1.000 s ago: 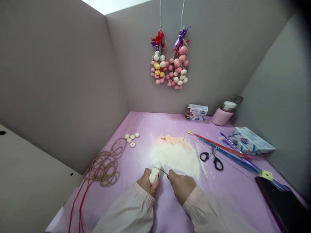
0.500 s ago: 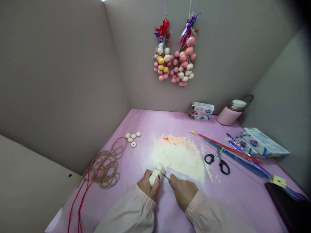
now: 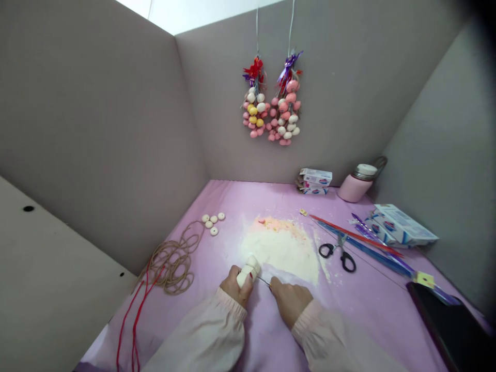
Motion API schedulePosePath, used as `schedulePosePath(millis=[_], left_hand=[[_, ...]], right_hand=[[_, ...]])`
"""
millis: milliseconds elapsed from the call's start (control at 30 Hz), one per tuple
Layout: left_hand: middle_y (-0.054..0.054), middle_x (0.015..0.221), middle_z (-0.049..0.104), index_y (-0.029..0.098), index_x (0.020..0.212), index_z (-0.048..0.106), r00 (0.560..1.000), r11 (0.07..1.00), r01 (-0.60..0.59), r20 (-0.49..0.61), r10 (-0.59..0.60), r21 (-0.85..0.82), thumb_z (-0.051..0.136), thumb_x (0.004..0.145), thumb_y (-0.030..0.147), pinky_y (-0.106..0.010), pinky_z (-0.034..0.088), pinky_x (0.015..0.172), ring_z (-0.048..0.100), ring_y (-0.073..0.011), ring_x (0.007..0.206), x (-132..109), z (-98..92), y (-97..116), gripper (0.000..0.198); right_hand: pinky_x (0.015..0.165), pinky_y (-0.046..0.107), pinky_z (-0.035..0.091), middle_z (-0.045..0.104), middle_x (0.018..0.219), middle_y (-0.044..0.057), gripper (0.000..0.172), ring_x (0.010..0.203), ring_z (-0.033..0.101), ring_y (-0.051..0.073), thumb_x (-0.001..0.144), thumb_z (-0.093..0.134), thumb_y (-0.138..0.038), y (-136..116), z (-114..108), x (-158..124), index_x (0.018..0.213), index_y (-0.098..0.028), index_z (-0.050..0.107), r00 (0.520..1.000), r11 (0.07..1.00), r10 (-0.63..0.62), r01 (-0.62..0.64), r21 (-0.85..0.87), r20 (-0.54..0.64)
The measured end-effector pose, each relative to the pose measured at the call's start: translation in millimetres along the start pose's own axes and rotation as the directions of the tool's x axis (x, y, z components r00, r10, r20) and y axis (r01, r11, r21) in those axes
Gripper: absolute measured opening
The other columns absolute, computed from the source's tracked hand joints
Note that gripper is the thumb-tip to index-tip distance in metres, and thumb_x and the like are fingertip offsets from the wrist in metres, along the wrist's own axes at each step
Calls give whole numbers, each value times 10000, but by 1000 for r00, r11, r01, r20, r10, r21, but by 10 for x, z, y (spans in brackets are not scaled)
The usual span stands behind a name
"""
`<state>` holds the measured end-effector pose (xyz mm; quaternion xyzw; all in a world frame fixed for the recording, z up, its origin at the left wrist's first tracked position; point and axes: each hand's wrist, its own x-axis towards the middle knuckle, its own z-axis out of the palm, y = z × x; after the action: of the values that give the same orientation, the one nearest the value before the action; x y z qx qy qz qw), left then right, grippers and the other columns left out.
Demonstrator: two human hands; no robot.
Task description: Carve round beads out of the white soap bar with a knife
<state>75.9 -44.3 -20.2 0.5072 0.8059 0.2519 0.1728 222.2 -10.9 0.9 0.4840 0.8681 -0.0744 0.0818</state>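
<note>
My left hand (image 3: 237,287) is closed around a white piece of soap (image 3: 248,272) with a groove carved around its middle. The soap is tilted, its upper end pointing away from me. In my right hand (image 3: 291,299) is a thin carving knife (image 3: 264,281), its handle mostly hidden by the fingers. The metal tip reaches the right side of the soap by the groove; whether it cuts in I cannot tell. Just beyond both hands lies a wide patch of white soap shavings (image 3: 281,253), with pinkish-orange shavings (image 3: 284,226) along its far side.
Several white beads (image 3: 209,225) and coiled brown cord (image 3: 166,266) lie left, near red cords (image 3: 135,320). To the right are scissors (image 3: 339,253), ribbons (image 3: 360,243), boxes (image 3: 403,227) and a black phone-like slab (image 3: 445,325). A pink flask (image 3: 354,186) stands behind; bead strings (image 3: 284,113) hang on the wall.
The view has tilted upward and shifted a little to the right. Both hands keep their grips, and the soap has turned slightly, with the knife tip still at its right side.
</note>
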Motion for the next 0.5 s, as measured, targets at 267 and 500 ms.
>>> schedulePosePath(millis=[267, 500], left_hand=[[-14, 615, 558, 194, 763, 483, 981, 976, -172, -63, 181, 134, 340, 696, 445, -230, 313, 468, 523, -139, 521, -136, 44, 56, 297], [-24, 591, 557, 190, 718, 495, 979, 974, -171, -85, 185, 149, 345, 703, 432, -242, 313, 471, 522, -146, 515, -157, 61, 91, 285]], right_hand=[[451, 248, 282, 615, 658, 30, 267, 592, 580, 200, 844, 176, -303, 51, -25, -92, 841, -232, 433, 998, 999, 29, -27, 24, -52], [442, 245, 276, 617, 646, 31, 234, 590, 582, 207, 837, 200, -276, 10, -43, -8, 841, -229, 429, 1000, 1000, 4, -4, 14, -25]])
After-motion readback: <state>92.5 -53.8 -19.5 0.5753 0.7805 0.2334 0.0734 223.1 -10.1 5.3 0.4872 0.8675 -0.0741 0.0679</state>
